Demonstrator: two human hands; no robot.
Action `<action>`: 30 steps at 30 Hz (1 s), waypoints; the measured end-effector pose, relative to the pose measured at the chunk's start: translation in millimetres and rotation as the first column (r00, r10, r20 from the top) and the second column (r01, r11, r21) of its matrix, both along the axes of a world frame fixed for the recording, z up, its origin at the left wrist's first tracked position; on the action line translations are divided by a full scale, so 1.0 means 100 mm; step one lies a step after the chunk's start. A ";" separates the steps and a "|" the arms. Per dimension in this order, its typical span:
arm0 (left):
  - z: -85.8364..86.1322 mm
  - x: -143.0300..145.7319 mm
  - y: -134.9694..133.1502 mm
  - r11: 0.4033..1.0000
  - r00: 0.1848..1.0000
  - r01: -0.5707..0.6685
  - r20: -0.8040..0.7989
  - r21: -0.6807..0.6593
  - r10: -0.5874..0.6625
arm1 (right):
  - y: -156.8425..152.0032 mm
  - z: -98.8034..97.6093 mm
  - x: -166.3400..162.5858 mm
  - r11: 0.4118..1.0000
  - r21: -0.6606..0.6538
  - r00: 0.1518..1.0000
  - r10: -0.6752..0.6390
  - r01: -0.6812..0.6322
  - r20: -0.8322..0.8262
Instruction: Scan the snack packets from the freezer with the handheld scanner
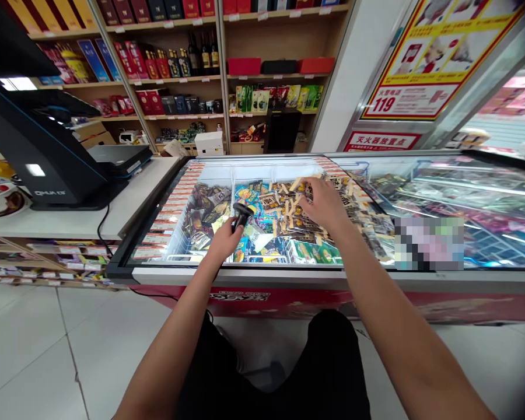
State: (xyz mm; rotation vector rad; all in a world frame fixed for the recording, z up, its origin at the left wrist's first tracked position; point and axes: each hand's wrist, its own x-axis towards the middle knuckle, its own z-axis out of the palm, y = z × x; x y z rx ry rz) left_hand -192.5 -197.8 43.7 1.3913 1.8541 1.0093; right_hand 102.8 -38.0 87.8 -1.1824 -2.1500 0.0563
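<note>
An open chest freezer [157,274] stands in front of me, filled with wrapped ice creams. My left hand [224,240] is closed round a black handheld barcode scanner [241,213], held over the blue and yellow packets in the middle compartment. My right hand [324,201] reaches further in, fingers bent down onto a heap of brown and cream wrapped ice-cream bars [289,216]. Whether it grips one of them is hidden by the fingers.
A white counter [91,216] with a black checkout terminal [48,157] is at the left. Wooden shelves [219,76] of boxes and bottles line the back wall. The freezer's glass lid [485,204] covers its right half. A red and yellow poster [441,52] hangs above.
</note>
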 end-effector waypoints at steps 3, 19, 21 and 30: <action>0.06 0.14 0.12 0.998 0.938 -0.020 -0.346 -0.053 0.001 | 0.15 -0.05 0.17 0.998 0.008 0.960 -0.057 0.058 0.273; -0.40 0.20 0.28 0.968 0.895 -0.040 -0.423 0.248 0.145 | -0.84 -0.38 -0.51 0.990 0.033 0.949 0.138 -0.134 -0.283; -0.37 0.16 0.28 0.955 0.906 -0.037 -0.394 0.296 0.157 | -1.00 -0.40 -0.63 0.965 -0.055 0.855 0.200 -0.257 -0.478; -0.20 -0.53 -0.06 0.847 0.884 -0.133 0.448 0.515 -0.134 | -1.22 -0.37 -0.76 0.636 -0.309 0.371 -0.040 -0.707 -0.928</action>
